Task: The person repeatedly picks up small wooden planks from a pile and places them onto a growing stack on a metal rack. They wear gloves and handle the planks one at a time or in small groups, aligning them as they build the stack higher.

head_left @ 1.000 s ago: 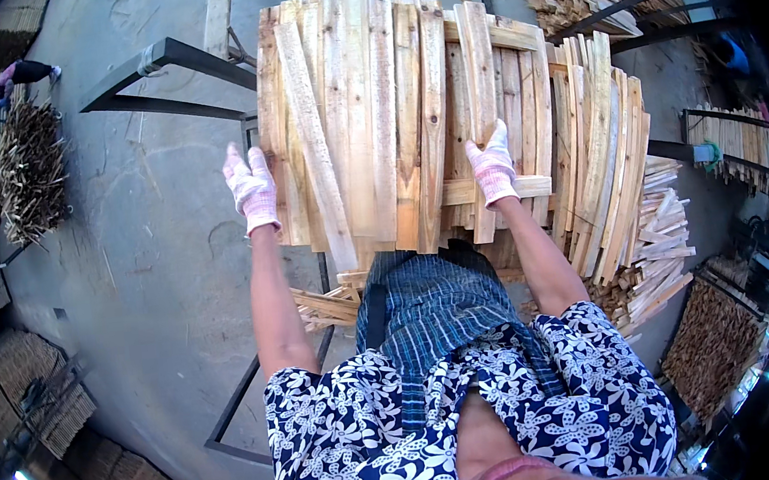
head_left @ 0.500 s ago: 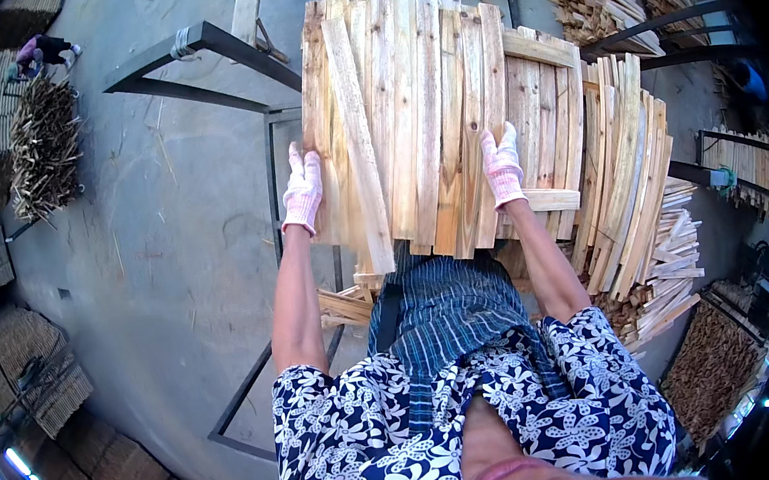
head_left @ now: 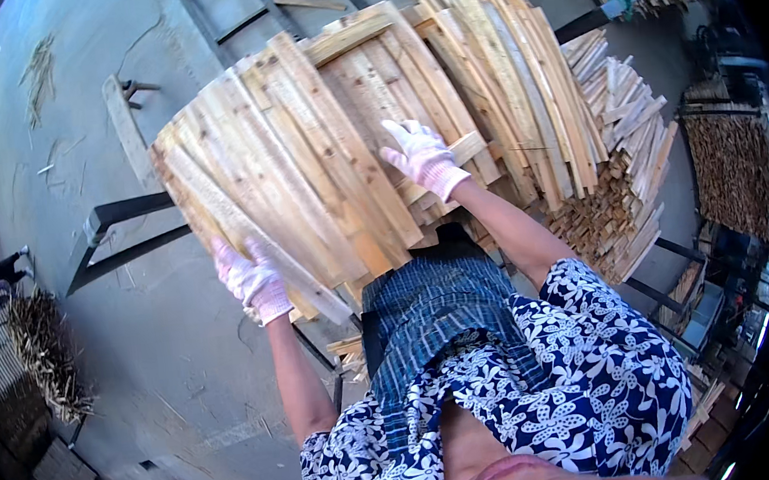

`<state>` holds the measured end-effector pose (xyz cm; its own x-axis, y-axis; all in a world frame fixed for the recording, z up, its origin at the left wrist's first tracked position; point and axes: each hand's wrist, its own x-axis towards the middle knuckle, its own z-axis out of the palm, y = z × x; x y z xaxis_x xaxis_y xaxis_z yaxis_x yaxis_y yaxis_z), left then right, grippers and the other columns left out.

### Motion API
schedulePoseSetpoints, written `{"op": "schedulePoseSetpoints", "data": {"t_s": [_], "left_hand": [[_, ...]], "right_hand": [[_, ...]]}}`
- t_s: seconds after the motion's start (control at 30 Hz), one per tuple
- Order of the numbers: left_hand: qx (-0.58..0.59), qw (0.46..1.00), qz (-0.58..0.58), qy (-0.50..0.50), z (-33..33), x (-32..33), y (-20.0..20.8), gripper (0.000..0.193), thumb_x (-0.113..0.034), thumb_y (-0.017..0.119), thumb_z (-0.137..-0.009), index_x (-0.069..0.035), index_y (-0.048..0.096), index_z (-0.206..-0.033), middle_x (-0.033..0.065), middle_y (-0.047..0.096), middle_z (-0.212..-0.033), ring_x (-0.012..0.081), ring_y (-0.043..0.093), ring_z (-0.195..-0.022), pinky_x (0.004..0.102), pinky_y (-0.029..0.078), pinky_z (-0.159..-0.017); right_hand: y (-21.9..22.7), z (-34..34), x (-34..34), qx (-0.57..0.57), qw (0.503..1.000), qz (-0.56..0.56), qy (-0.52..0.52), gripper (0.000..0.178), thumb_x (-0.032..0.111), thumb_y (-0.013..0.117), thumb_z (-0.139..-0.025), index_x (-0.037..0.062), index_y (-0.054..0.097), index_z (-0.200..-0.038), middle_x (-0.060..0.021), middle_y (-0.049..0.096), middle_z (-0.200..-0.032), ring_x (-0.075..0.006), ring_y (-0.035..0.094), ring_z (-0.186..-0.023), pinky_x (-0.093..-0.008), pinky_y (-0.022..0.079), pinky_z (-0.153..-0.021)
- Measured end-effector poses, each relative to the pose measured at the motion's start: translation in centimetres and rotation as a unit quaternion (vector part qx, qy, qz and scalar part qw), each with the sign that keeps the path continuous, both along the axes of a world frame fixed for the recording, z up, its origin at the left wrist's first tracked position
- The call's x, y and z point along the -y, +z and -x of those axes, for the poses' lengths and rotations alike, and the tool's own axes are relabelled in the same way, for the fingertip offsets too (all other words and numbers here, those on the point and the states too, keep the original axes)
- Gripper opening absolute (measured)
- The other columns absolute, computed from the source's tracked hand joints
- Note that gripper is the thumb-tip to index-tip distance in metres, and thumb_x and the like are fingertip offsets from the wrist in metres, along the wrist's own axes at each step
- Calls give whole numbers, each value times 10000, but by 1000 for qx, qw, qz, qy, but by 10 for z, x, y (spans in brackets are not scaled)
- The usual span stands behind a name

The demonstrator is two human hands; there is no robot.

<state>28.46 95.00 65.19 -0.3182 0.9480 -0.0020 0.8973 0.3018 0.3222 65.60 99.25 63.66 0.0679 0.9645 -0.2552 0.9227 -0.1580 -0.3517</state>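
Observation:
A row of pale wooden slats (head_left: 287, 156) lies side by side in front of me, with one loose slat (head_left: 248, 231) slanting over its left part. My left hand (head_left: 253, 280), in a pale pink-white work glove, is at the row's lower left edge by that slat, thumb and fingers apart. My gloved right hand (head_left: 421, 156) is open with spread fingers, above the gap between the row and a lower stack of slats (head_left: 400, 74). A short crosspiece (head_left: 466, 148) juts out beside its wrist.
More long slats (head_left: 518, 85) are stacked to the right, with a heap of short wood pieces (head_left: 609, 104) beyond. A dark metal frame (head_left: 115, 217) sticks out at the left. A wooden bench (head_left: 124, 127) stands past it. A person (head_left: 4, 280) bends by a bundle of sticks at far left.
The view has swung round, so the slats appear tilted. My right hand has come off the row's right edge and spread open. My left hand is now lower along the left edge.

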Motion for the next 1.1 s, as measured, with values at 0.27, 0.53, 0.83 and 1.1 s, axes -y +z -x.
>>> {"op": "schedulePoseSetpoints", "data": {"t_s": [0.27, 0.53, 0.83, 1.1], "left_hand": [[-87, 993, 76, 23, -48, -1, 36, 567, -321, 611, -958, -68, 474, -1447, 263, 548, -1204, 407, 576, -1044, 496, 501, -907], [270, 932, -135, -202, -270, -42, 67, 490, -146, 624, -955, 19, 503, -1399, 202, 583, -1219, 361, 519, -1158, 480, 409, -1038], [125, 961, 207, -138, -543, -96, 18, 860, -431, 633, -926, -94, 208, -1593, 322, 471, -1362, 464, 533, -1230, 517, 487, -1002], [323, 932, 13, -163, -471, -87, -3, 807, -265, 663, -862, -27, 319, -1552, 331, 467, -1363, 461, 498, -1257, 479, 412, -1094]], "right_hand": [[11, -39, 69, 35, 990, -6, 137, 378, 372, 641, -925, 221, 616, -1271, -116, 616, -1212, -335, 525, -1238, -540, 295, -1133], [59, -243, 84, 114, 977, -114, -143, 424, 298, 670, -910, 158, 623, -1308, -168, 608, -1218, -368, 581, -1152, -484, 471, -1000], [36, -322, 96, 222, 963, 53, -146, 599, 530, 621, -941, 131, 493, -1369, -164, 599, -1223, -345, 571, -1169, -486, 501, -951], [39, -320, 84, 238, 960, 40, -140, 559, 562, 667, -892, 117, 536, -1203, -109, 634, -1106, -317, 601, -1065, -478, 521, -838]]}}
